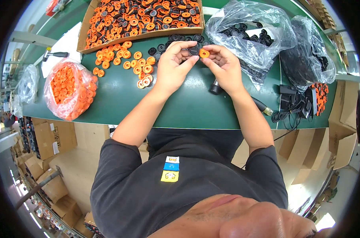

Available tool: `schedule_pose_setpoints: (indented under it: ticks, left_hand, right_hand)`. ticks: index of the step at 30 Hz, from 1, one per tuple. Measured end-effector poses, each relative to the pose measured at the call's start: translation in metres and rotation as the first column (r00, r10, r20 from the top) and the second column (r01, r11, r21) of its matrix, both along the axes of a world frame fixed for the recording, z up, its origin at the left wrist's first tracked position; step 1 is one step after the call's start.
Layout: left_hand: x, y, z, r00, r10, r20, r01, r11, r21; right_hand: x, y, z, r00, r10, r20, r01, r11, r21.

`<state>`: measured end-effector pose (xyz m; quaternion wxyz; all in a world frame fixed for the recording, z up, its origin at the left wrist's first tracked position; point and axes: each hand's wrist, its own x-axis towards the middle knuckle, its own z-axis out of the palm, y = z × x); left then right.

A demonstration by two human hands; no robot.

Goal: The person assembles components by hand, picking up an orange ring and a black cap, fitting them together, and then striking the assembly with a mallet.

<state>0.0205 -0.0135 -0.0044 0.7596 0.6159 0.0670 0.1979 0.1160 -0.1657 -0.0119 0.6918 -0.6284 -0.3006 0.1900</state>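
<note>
Over the green table, my left hand [175, 65] grips a round black cap [194, 50] between thumb and fingers. Close beside it, my right hand [225, 63] pinches a small orange ring-shaped cap [204, 53]. The two pieces are held side by side, nearly touching; whether they touch I cannot tell. Behind my hands lies a pile of loose black caps [161, 48]. To the left of my left hand, several loose orange caps [141, 68] are spread on the tabletop.
A cardboard tray [140, 35] at the back is heaped with orange-and-black caps. Left stands a bag of orange caps [67, 89]; right, clear bags of black parts [251, 31]. A dark-handled tool [261, 106] and coiled cable [293, 109] lie on the green table [180, 113].
</note>
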Motion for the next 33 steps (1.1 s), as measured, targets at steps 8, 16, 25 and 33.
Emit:
schedule_pose_setpoints:
  ticks: [8, 16, 25, 33]
  left_hand:
    - [-0.004, -0.002, 0.004, 0.987, 0.125, 0.101, -0.16, 0.831, 0.533]
    - [-0.001, -0.005, 0.004, 0.953, 0.156, 0.261, -0.295, 0.688, 0.663]
    - [-0.004, -0.006, -0.001, 0.994, 0.085, 0.068, -0.108, 0.851, 0.514]
    - [-0.008, 0.002, -0.002, 0.997, -0.072, -0.014, 0.073, 0.988, 0.137]
  right_hand:
    - [0.001, -0.001, 0.003, 0.985, 0.12, -0.123, -0.108, 0.989, 0.102]
    - [-0.003, -0.002, 0.012, 0.974, 0.145, -0.172, -0.129, 0.987, 0.097]
    - [0.0, -0.002, 0.006, 0.963, 0.165, -0.212, -0.154, 0.986, 0.068]
    - [-0.001, -0.002, 0.015, 0.916, 0.016, 0.401, 0.006, 0.999, -0.053]
